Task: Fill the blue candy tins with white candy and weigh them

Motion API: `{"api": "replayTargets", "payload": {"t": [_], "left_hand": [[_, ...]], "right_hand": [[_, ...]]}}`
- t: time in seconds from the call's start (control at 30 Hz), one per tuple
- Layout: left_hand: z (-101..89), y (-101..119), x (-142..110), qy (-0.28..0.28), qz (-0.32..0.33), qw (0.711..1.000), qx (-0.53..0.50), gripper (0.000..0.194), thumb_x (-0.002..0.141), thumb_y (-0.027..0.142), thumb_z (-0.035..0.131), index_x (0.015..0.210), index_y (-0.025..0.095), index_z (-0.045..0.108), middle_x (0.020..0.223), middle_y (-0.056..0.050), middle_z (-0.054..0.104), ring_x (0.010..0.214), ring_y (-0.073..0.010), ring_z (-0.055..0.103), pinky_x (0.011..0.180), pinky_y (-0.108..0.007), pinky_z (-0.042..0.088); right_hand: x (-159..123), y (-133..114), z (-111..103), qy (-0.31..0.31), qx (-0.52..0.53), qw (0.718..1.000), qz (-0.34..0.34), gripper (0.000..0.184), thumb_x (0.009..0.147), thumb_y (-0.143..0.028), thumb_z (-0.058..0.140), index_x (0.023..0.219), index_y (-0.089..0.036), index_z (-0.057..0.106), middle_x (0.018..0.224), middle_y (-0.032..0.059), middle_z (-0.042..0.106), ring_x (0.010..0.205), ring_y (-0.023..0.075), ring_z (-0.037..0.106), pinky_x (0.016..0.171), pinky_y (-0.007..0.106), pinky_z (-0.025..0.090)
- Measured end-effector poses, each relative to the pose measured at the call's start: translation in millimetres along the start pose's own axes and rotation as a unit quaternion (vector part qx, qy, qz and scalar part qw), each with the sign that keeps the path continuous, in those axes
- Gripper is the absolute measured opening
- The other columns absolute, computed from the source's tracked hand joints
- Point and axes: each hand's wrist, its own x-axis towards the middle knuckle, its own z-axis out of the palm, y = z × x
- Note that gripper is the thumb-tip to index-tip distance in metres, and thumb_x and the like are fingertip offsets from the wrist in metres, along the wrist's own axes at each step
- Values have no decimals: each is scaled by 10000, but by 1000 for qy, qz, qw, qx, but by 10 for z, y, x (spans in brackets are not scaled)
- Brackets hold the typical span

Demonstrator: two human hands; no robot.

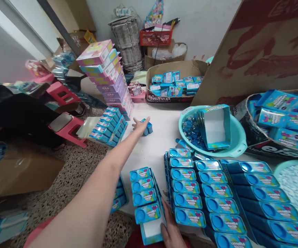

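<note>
My left hand (140,126) reaches far across the white table, its fingers spread at a few small blue containers (149,128) standing there. Whether the fingers touch them is hard to see. Low in the view, my right hand (171,225) grips the side of a blue display box (151,231). A row of blue tins with printed lids (146,196) fills this box except for its near end, where the white inside shows. Just right of it, several more rows of the same tins (187,198) stand in display boxes.
A turquoise basin (238,148) holds small round pieces and nested empty display boxes (217,125). Cartons of blue packs (176,101) stand at the back and right. Stacked pink and purple boxes (112,91) rise at the left edge, beside another filled display box (109,125). White pieces (297,186) fill a right-hand basin.
</note>
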Motion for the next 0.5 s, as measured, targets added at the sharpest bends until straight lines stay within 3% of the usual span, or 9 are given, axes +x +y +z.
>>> {"api": "replayTargets", "payload": {"t": [0.1, 0.2, 0.33, 0.43, 0.5], "left_hand": [[289, 215, 267, -34, -54, 997, 47, 854, 800, 484, 542, 1405, 43, 130, 1350, -298, 324, 1192, -357, 471, 936, -433, 404], [342, 185, 303, -83, -40, 990, 102, 915, 649, 345, 683, 1406, 133, 216, 1365, -249, 317, 1207, -383, 450, 923, -456, 421], [136, -232, 77, -152, 52, 974, 158, 964, 486, 209, 741, 1367, 223, 350, 1366, -173, 367, 1253, -392, 394, 992, -472, 366], [-34, -650, -258, -180, 112, 961, 175, 950, 497, 223, 734, 1366, 315, 360, 1364, -95, 405, 1268, -344, 385, 1026, -467, 331], [-68, -849, -475, -167, 125, 961, 183, 936, 559, 271, 708, 1400, 333, 301, 1410, -91, 356, 1308, -346, 322, 1052, -517, 272]], "right_hand": [[-6, -78, -21, 0, 2, 1000, 13, 639, 814, -189, 404, 1448, -190, 325, 1475, 68, 371, 1388, 199, 267, 1123, 379, 233], [0, -149, -58, -1, 14, 1000, 23, 638, 816, -187, 403, 1448, -187, 319, 1469, 65, 384, 1388, 184, 267, 1126, 376, 224], [4, -125, -80, 2, 19, 1000, 9, 636, 806, -191, 412, 1438, -173, 337, 1470, 65, 381, 1379, 194, 289, 1120, 380, 238], [9, -48, -73, 3, 27, 1000, -7, 628, 800, -211, 431, 1423, -180, 364, 1461, 64, 394, 1369, 208, 312, 1110, 384, 262], [19, -7, -74, -3, 24, 1000, -12, 622, 803, -230, 436, 1419, -177, 369, 1462, 64, 392, 1372, 213, 304, 1116, 387, 248]]}}
